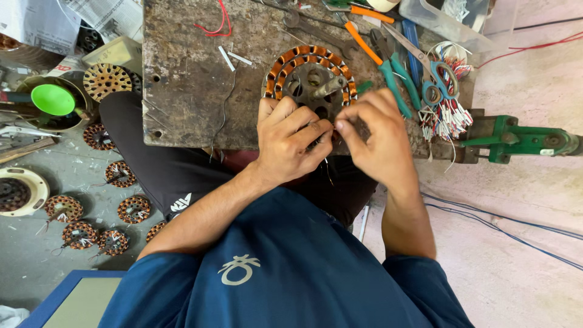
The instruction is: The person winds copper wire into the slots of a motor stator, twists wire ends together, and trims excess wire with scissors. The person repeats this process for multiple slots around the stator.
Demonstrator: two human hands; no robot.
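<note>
At the near edge of the bench: your two hands meet over a wound motor stator (311, 76), fingertips pressed together at its front rim.
Left hand (290, 141): curled, thumb and fingers pinched on something small at the stator's edge — what exactly is hidden under the knuckles.
Right hand (378, 136): fingers bent inward, tips meeting those of your left hand; whether they grip a wire or only press on it cannot be told.
Stator: lies flat on the worn wooden work board (182, 85), its copper coils ringed around a dark metal core, a short shaft standing at the centre.
Just right of the hands: teal-handled pliers (388, 73), blue-handled scissors (434, 76) and a bundle of red and white wire leads (448, 115), all close together.
Beyond the stator: a spanner (316, 27) and an orange-handled tool (362, 42); a loop of red wire (218, 25) lies further left on the board.
Far right: a green clamp (516, 140) fixed to the board's edge — blue wires (504, 228) trail across the pale floor.
Left floor: several more wound stators (91, 225), well apart from your hands, and a green lid (53, 99).
</note>
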